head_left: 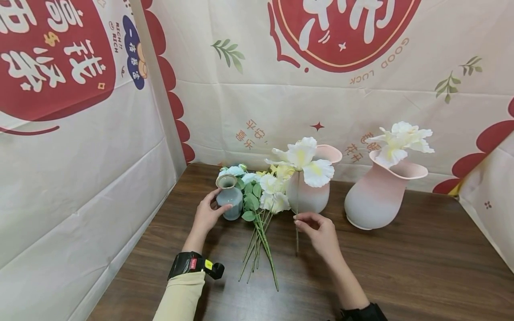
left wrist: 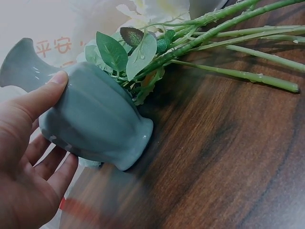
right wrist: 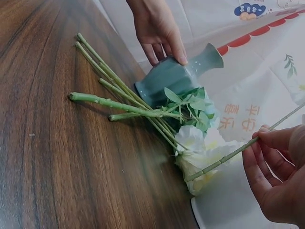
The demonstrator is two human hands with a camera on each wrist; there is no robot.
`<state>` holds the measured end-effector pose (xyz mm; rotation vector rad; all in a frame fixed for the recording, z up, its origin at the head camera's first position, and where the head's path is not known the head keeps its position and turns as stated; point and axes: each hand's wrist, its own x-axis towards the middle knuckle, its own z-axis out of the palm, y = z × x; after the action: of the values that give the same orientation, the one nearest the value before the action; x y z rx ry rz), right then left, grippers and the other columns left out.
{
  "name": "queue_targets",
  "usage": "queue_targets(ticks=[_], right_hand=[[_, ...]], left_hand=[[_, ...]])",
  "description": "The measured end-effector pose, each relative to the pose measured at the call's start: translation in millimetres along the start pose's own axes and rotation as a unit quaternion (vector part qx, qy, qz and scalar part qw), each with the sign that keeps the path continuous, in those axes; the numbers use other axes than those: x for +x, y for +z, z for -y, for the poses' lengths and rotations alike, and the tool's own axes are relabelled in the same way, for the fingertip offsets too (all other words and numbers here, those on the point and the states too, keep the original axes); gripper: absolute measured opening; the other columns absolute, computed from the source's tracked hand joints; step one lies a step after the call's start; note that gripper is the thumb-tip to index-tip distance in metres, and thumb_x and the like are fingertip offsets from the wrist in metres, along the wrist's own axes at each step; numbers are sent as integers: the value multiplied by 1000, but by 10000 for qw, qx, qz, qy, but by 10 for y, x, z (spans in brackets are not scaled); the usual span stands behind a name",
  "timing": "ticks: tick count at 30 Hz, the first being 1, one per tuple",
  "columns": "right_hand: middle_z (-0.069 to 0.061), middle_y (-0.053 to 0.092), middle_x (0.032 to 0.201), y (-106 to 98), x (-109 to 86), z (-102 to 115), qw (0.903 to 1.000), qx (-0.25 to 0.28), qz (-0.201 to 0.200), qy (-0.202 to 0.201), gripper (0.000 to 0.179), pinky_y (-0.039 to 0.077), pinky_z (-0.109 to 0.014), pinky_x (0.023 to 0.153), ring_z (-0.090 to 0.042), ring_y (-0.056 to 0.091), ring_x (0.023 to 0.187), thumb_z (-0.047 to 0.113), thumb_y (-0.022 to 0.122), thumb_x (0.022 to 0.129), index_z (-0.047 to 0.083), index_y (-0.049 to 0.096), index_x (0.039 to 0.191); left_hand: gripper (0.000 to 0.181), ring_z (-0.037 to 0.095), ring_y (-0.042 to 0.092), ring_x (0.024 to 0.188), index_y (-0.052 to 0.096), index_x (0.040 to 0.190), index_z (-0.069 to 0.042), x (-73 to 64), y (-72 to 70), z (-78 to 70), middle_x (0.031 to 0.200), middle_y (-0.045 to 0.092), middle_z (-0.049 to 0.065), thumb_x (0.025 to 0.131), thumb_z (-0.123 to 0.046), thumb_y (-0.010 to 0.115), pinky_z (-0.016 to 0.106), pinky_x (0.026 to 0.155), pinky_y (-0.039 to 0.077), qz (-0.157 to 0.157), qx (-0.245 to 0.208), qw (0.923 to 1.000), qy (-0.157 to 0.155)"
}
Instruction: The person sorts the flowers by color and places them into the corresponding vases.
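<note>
My left hand (head_left: pixel 209 212) grips a small blue-grey vase (head_left: pixel 230 201) by its body, thumb on one side and fingers round the other; in the left wrist view the glazed vase (left wrist: pixel 95 112) shows its flared mouth and foot. My right hand (head_left: pixel 320 232) pinches the thin green stem (head_left: pixel 297 236) of a white iris-like flower (head_left: pixel 303 158) between thumb and fingertips. That bloom overlaps a pink-and-white vase (head_left: pixel 309 198) behind it. Between the hands lies a bunch of artificial flowers (head_left: pixel 275 191), white, yellow and light blue, its stems (head_left: pixel 261 245) toward me.
At the right stands another pink-and-white vase (head_left: pixel 373 196) with a ruffled rim, holding a white flower (head_left: pixel 401 138). The dark wooden table (head_left: pixel 421 263) meets a printed cloth backdrop (head_left: pixel 321 107) behind and a cloth side wall (head_left: pixel 92 187) at the left.
</note>
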<state>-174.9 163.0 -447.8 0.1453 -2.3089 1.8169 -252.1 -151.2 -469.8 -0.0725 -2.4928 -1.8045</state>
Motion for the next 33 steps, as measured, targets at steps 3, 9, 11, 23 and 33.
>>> queue_targets(ticks=[3,9,11,23,33], right_hand=[[-22,74,98,-43,-5,-5,10000,23,-85,35,14,61,-20,71,0,68,76,2,71,90,-9,72,99],[-14,76,96,-148,-12,-12,9997,-17,-231,-122,14,62,-23,71,-1,68,76,3,71,90,-9,72,98],[-3,76,92,-189,-11,-12,9994,-62,-278,-177,14,62,-23,71,-1,68,76,4,72,90,-8,72,97],[18,72,87,-423,-10,77,9984,152,-514,-201,20,59,-16,70,0,67,76,2,68,92,-16,66,101],[15,74,90,-651,1,158,9956,254,-848,-319,21,58,-14,71,1,68,78,2,67,93,-16,65,104]], left_hand=[[68,38,45,140,45,149,-9,3,2,7,154,42,23,89,-14,76,49,114,44,13,-3,10000,13],[68,38,45,141,45,149,-9,7,-4,43,154,42,23,89,-16,76,49,114,43,-12,37,10000,41],[68,39,45,140,45,149,-9,4,-8,47,154,41,23,89,-16,76,50,114,43,-15,57,10000,69],[68,38,45,141,45,149,-8,1,-1,40,154,42,23,89,-14,76,48,115,42,-25,-18,9999,98],[69,38,44,141,43,150,-8,1,8,39,154,42,23,89,-14,76,49,115,43,11,-52,9999,110]])
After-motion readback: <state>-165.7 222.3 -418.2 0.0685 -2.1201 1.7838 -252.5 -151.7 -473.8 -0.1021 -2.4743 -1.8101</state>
